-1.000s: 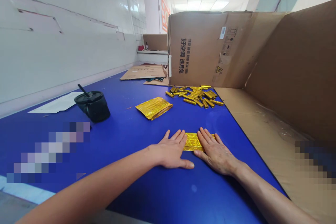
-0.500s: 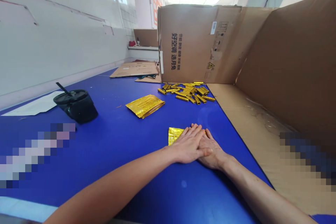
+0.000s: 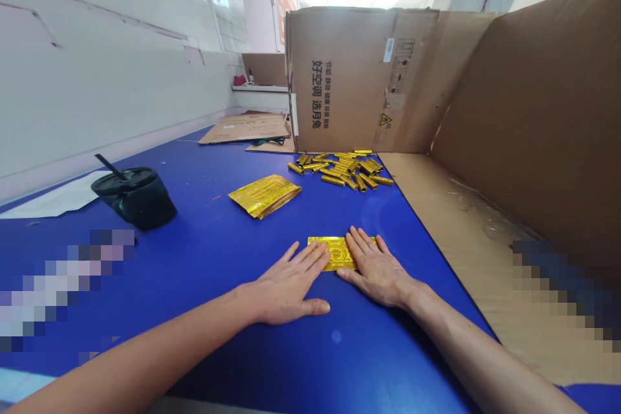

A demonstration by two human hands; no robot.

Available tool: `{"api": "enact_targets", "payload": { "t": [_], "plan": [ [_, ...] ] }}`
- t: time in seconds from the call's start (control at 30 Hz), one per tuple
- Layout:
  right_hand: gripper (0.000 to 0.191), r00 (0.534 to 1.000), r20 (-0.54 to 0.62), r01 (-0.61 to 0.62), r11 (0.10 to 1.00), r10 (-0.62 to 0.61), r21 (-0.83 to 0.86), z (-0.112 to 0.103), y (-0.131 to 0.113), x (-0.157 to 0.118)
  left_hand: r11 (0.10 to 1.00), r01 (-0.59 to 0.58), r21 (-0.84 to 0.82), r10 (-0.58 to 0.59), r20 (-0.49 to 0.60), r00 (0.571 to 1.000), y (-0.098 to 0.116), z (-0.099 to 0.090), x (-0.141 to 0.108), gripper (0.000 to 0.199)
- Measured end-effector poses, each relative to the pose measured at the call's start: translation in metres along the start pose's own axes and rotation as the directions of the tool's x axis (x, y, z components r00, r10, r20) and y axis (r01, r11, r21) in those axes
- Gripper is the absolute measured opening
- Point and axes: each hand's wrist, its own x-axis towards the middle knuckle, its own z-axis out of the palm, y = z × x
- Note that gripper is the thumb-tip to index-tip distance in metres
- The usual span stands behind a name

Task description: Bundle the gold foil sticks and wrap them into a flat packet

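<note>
A shiny gold foil sheet (image 3: 339,255) lies flat on the blue table (image 3: 310,362) in front of me. My left hand (image 3: 294,281) is spread open, its fingertips resting on the sheet's left end. My right hand (image 3: 376,268) lies flat over the right end, fingers stretched out and covering part of it. Farther off to the left is a stack of similar gold foil sheets (image 3: 264,195). Several small rolled or folded gold pieces (image 3: 347,169) are heaped at the far side of the table.
A dark lidded cup with a straw (image 3: 138,197) stands at the left, beside white paper (image 3: 58,197). Flattened cardboard (image 3: 245,128) lies at the back left. Large cardboard box walls (image 3: 359,77) rise behind the heap and along the right (image 3: 543,90).
My left hand has moved left, off my right hand and onto the foil's left end, uncovering the sheet's middle. The right hand stays at the right end.
</note>
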Motion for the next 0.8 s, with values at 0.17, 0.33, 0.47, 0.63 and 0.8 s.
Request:
{"api": "enact_targets", "payload": {
  "t": [0.17,0.33,0.47,0.63,0.8],
  "plan": [
    [0.087,0.994,-0.102,-0.023,0.999,0.026,0.034,-0.003,-0.027,0.000,1.000,-0.003,0.002,0.003,-0.014,1.000,0.000,0.003,0.001,0.079],
    [0.076,0.965,-0.016,0.261,0.958,-0.261,0.119,0.007,-0.053,-0.003,1.000,0.003,0.002,-0.003,-0.025,1.000,-0.001,0.008,0.003,0.084],
    [0.077,0.980,0.014,0.195,0.976,-0.198,0.097,0.007,-0.036,-0.001,1.000,0.012,0.001,-0.012,-0.043,0.999,0.001,0.006,0.002,0.082],
    [0.081,0.998,0.003,0.067,0.998,-0.067,0.016,0.002,-0.006,0.001,0.999,0.035,-0.001,-0.035,-0.010,0.999,0.004,0.001,0.000,0.082],
    [0.080,1.000,-0.020,-0.014,0.999,0.013,-0.036,0.000,0.003,0.001,0.998,0.064,-0.001,-0.064,0.015,0.998,0.005,-0.001,-0.007,0.082]
  ]
}}
